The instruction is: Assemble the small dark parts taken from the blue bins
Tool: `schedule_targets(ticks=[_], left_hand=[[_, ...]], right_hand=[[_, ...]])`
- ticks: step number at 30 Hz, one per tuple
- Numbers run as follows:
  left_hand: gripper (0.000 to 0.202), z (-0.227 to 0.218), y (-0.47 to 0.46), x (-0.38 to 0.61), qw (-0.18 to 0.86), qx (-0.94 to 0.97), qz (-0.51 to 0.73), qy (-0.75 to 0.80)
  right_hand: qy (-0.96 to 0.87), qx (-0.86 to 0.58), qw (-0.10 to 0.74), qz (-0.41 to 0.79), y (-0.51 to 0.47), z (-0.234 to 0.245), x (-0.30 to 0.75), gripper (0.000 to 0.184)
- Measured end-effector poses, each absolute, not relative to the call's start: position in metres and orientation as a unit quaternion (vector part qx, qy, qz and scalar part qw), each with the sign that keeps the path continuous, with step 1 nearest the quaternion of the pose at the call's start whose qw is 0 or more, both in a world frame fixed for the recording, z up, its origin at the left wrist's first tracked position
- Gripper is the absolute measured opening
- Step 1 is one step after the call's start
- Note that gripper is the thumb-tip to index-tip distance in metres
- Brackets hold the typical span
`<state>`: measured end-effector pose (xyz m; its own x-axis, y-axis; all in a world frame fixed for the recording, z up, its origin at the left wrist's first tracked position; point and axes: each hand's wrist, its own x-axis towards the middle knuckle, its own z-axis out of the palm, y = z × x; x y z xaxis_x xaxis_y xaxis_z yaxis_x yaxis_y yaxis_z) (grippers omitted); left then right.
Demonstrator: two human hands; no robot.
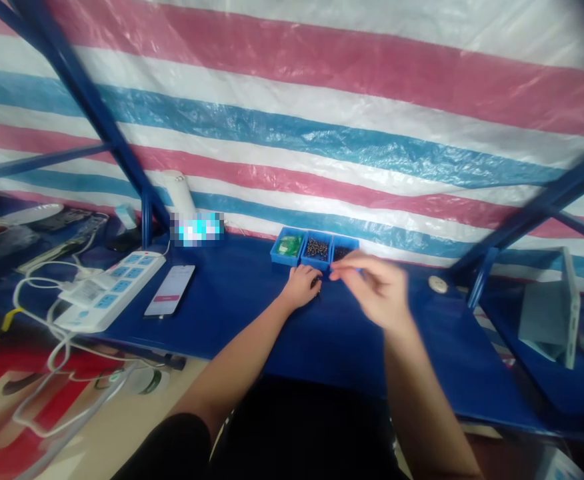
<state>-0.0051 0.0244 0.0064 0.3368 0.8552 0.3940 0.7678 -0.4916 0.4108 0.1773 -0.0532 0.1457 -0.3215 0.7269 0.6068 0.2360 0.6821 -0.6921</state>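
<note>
The left hand [301, 288] is half-curled at small dark pieces [316, 282], hold unclear; near blue bins [285, 259], the right hand [378, 287] is pinched, contents unclear; light, single picks are advised.

Three small bins stand side by side on the workbench [332, 360], just beyond the two hands.
The left hand [301, 287] rests before the left bin [285, 260] and middle bin [315, 263], with small loose parts [317, 283] at its fingers; the right hand [379, 287], to its right, partly covers the right bin [347, 241]. Plastic packets [289, 245] lie in the left bin, small metal parts [317, 249] in the middle one. Left of the left hand lies a smartphone [171, 291], and beyond that a power strip [119, 287]. Right of the right hand lies a round disc [438, 285]; well farther right, past a frame post [482, 277], stands a tablet [569, 313]. A plastic sheet [322, 143] hangs behind the bins.
</note>
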Motion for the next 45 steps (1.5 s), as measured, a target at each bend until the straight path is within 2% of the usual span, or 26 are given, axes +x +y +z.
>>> schedule_targets(ticks=[5, 9, 12, 16, 22, 32, 45], left_hand=[[0.019, 0.003, 0.026, -0.005, 0.070, 0.815, 0.290, 0.498], [0.019, 0.002, 0.028, -0.006, 0.076, 0.816, 0.290, 0.495], [0.019, 0.002, 0.029, -0.006, 0.078, 0.812, 0.291, 0.499], [0.018, 0.001, 0.030, -0.006, 0.079, 0.814, 0.292, 0.497], [0.016, 0.002, 0.029, -0.005, 0.081, 0.813, 0.301, 0.492], [0.016, 0.011, 0.021, 0.000, 0.105, 0.831, 0.290, 0.463], [0.016, 0.006, 0.024, 0.000, 0.085, 0.837, 0.284, 0.460]], right_hand=[[-0.781, -0.469, 0.354, 0.209, 0.003, 0.045, 0.163, 0.017], [-0.803, -0.488, 0.290, 0.183, 0.014, 0.006, 0.169, 0.014], [-0.795, -0.504, 0.288, 0.176, 0.014, 0.003, 0.170, 0.027], [-0.808, -0.488, 0.281, 0.173, 0.017, 0.004, 0.173, 0.010], [-0.814, -0.485, 0.274, 0.164, 0.022, 0.001, 0.179, 0.014], [-0.785, -0.523, 0.307, 0.124, 0.032, -0.011, 0.185, 0.007], [-0.787, -0.534, 0.295, 0.092, 0.035, -0.016, 0.184, 0.021]])
